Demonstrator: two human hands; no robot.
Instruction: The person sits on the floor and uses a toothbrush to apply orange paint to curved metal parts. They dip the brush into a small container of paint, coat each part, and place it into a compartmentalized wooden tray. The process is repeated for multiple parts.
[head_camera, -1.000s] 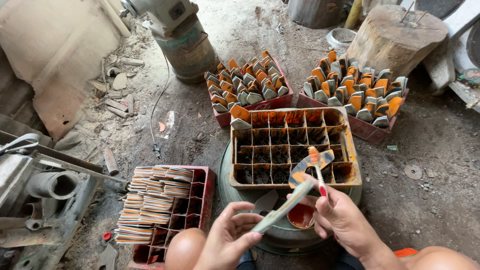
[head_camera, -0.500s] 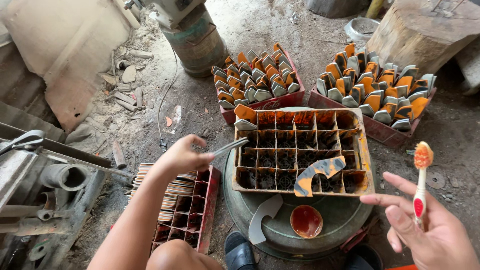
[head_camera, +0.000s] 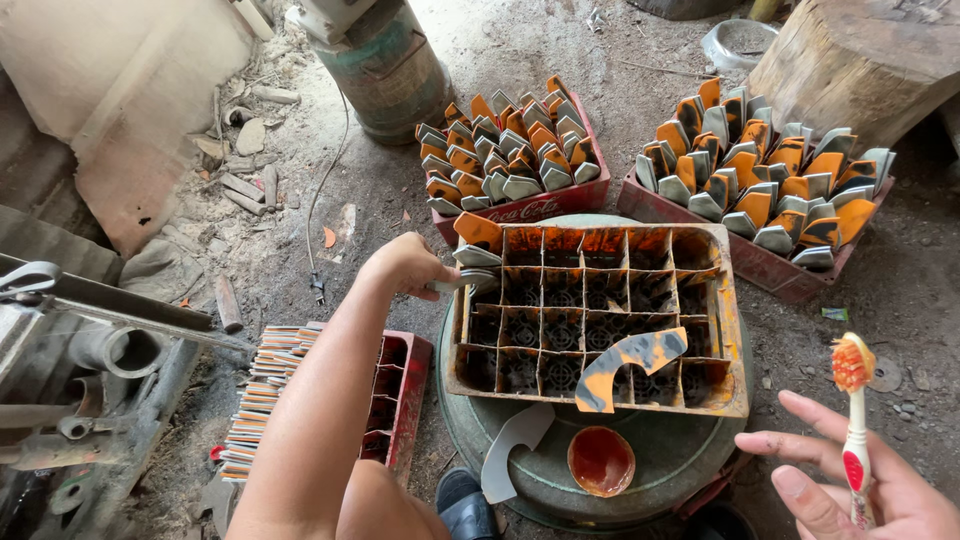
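My left hand (head_camera: 405, 265) reaches to the far-left corner of an orange-stained divided crate (head_camera: 735, 330) and grips a grey curved metal piece (head_camera: 452, 285) at its edge. Similar pieces (head_camera: 478, 240) stand in that corner cell. My right hand (head_camera: 850, 495) is off to the right of the crate, holding a toothbrush (head_camera: 856, 420) upright with orange paint on its bristles. A half-orange curved piece (head_camera: 625, 365) lies across the crate's near cells. A small bowl of orange paint (head_camera: 600, 460) and a pale curved piece (head_camera: 515, 445) rest on the green drum (head_camera: 680, 465) under the crate.
Two red crates (head_camera: 530, 208) (head_camera: 760, 262) packed with orange-and-grey pieces stand behind. A red crate (head_camera: 410, 390) with stacked flat pieces sits at my left. A gas cylinder (head_camera: 385, 70), a wood stump (head_camera: 860, 60) and a metal machine (head_camera: 90, 360) ring the dirt floor.
My hands have parted from the front of the drum. The left carried a grey piece left, then up to the crate's far-left corner. The right swung out right with the toothbrush.
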